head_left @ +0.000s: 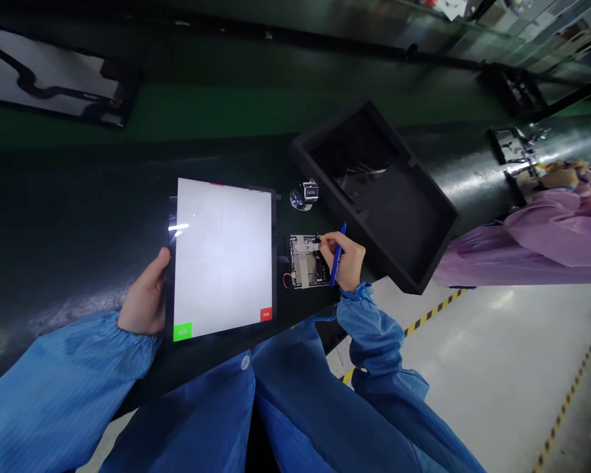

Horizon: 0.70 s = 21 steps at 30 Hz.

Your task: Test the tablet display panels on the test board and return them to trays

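Observation:
A lit display panel (224, 256) with a white screen, a green box at its lower left corner and a red one at its lower right, is before me. My left hand (146, 295) grips its left edge, thumb at the rim and the other fingers mostly hidden. To the panel's right lies a small circuit board (303, 261) with pale tape strips and a red wire. My right hand (343, 257) is closed, a blue pen (335, 263) tucked across its fingers, fingertips touching the board's upper right part. Whether they pinch something small there is unclear.
A metal tally counter (305, 194) stands above the board. Right of it sits a black foam tray (404, 263) with a dark panel inside. Another panel (49, 72) lies at the far left. A co-worker in a pink sleeve (551, 223) works at the right.

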Tool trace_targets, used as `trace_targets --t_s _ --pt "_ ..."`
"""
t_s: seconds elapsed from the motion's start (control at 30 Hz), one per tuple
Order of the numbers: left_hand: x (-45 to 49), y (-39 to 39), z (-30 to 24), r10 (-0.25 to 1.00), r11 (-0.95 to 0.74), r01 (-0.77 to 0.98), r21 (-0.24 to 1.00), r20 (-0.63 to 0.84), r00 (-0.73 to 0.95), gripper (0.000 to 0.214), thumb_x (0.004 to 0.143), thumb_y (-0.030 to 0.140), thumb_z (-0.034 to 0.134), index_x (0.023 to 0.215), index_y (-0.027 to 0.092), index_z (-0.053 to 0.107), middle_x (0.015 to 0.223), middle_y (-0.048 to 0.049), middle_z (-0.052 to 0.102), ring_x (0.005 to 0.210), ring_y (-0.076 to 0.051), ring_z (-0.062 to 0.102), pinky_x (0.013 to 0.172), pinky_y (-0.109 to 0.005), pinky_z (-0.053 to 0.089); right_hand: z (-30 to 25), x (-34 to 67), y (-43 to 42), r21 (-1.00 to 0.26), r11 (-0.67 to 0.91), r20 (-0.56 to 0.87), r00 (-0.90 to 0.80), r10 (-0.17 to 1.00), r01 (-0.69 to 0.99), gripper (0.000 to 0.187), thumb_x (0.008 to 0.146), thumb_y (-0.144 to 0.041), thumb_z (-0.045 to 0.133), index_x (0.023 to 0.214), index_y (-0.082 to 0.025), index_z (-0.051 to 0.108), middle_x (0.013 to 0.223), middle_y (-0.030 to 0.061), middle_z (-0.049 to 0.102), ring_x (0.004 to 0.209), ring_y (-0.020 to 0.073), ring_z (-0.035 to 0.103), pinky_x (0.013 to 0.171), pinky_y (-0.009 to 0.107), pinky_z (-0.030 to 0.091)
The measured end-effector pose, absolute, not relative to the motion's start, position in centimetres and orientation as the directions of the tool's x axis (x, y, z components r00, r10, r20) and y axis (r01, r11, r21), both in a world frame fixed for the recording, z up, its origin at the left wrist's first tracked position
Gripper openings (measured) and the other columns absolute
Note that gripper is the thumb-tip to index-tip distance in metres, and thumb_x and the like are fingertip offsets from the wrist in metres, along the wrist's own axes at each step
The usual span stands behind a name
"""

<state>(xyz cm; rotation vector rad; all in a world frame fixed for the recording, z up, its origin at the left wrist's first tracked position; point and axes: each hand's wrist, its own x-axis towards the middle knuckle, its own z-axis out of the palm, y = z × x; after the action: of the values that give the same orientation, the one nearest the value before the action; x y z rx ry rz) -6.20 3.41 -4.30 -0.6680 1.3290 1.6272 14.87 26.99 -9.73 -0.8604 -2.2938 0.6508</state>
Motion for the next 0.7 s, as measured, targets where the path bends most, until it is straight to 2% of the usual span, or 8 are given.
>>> trace_targets --t_s 0.2,0.47,0.7 --pt "-6.25 3.57 -4.03 0.295 -0.001 -0.891 0.453 -0.852 -0.433 0.035 0.101 0.029 0.039 0.112 0.010 0.067 0.070 -0.0030 0.075 0.049 -0.017 0.068 0.050 -0.021 0.058 -9.61 14.66 27.01 -0.577 0.720 0.367 -0.666 0.650 0.385 0.015 0.084 -0.023 0.055 0.077 -0.017 0.067 0.065 -0.0008 0.060 0.058 0.0120 0.057 0.061 0.023 0.045" --pt "-6.35 3.44 -4.12 0.308 0.024 -0.891 0.454 -0.851 -0.425 0.044 0.101 0.033 0.039 0.133 0.009 0.058 0.076 -0.0037 0.076 0.056 -0.019 0.071 0.056 -0.025 0.060 -9.50 14.55 26.84 -0.554 0.711 0.355 -0.650 0.672 0.432 0.019 0.085 -0.028 0.052 0.077 -0.019 0.066 0.065 0.0008 0.061 0.060 0.0138 0.058 0.062 0.025 0.047" --pt "-6.38 3.57 -4.03 0.280 0.016 -0.884 0.468 -0.850 -0.445 0.042 0.102 0.031 0.036 0.127 0.008 0.062 0.066 -0.0021 0.073 0.046 -0.017 0.066 0.060 -0.025 0.061 -9.22 14.46 26.44 -0.554 0.709 0.357 -0.645 0.676 0.437 0.018 0.086 -0.027 0.052 0.078 -0.019 0.065 0.066 0.0002 0.060 0.059 0.0134 0.058 0.062 0.025 0.046"
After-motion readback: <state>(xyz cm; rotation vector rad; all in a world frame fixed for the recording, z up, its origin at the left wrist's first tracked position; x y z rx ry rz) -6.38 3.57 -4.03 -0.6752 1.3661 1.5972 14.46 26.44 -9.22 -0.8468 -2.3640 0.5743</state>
